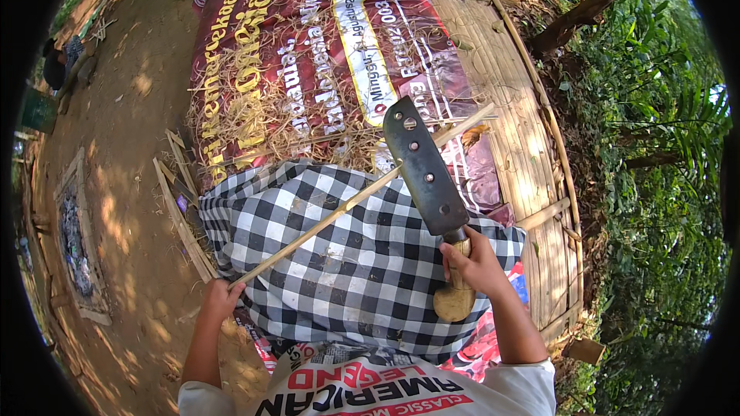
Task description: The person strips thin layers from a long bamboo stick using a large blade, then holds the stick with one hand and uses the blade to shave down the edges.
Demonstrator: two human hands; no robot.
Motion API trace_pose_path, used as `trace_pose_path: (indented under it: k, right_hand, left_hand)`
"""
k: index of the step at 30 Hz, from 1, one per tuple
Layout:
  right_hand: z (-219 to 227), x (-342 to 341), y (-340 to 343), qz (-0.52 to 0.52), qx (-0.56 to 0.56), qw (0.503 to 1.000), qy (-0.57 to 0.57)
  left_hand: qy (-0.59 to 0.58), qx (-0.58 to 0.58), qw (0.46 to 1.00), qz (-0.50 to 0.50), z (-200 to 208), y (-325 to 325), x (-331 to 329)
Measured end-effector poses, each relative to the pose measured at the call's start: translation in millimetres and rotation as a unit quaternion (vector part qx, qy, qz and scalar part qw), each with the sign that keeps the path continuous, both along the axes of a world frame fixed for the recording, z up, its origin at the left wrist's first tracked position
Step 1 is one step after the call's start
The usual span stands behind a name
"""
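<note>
My left hand (219, 299) is closed round the near end of a long, pale bamboo strip (327, 220). The strip slants up to the right across my lap and passes behind a broad, dark blade. That blade belongs to a cleaver-like machete (422, 173) with a row of holes and rivets. My right hand (475, 263) grips its light wooden handle, and the blade points away from me, tilted left. Whether the blade touches the strip I cannot tell. A black-and-white checked cloth (324, 262) covers my lap beneath both.
A red printed banner (308, 69) strewn with curly shavings (293, 108) lies ahead over a bamboo slat platform (532, 146). Wooden pieces (185, 223) lean at its left, over bare earth (131, 146). A framed pit (77, 239) lies farther left, and green plants (655, 108) grow at right.
</note>
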State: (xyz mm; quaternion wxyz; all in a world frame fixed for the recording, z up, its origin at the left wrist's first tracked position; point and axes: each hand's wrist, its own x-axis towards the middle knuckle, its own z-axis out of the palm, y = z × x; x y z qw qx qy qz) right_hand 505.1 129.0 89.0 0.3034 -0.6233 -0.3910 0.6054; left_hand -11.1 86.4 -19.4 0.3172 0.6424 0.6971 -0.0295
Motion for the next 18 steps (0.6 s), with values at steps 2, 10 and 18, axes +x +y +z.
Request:
trace_pose_path:
  k: [2, 10, 18]
  right_hand:
    - [3.3, 16.0, 2.4, -0.056, -0.018, 0.997, -0.044]
    - [0.8, -4.4, -6.8, 0.012, 0.01, 1.0, -0.005]
    - [0.3, -0.7, -3.0, -0.107, 0.07, 0.992, 0.001]
  left_hand:
    - [0.008, -0.016, 1.0, -0.002, 12.2, 2.9, 1.0]
    - [-0.008, 0.019, 1.0, 0.017, 12.0, 3.6, 26.2]
    - [-0.012, 0.031, 0.999, 0.022, 4.3, 3.1, 27.2]
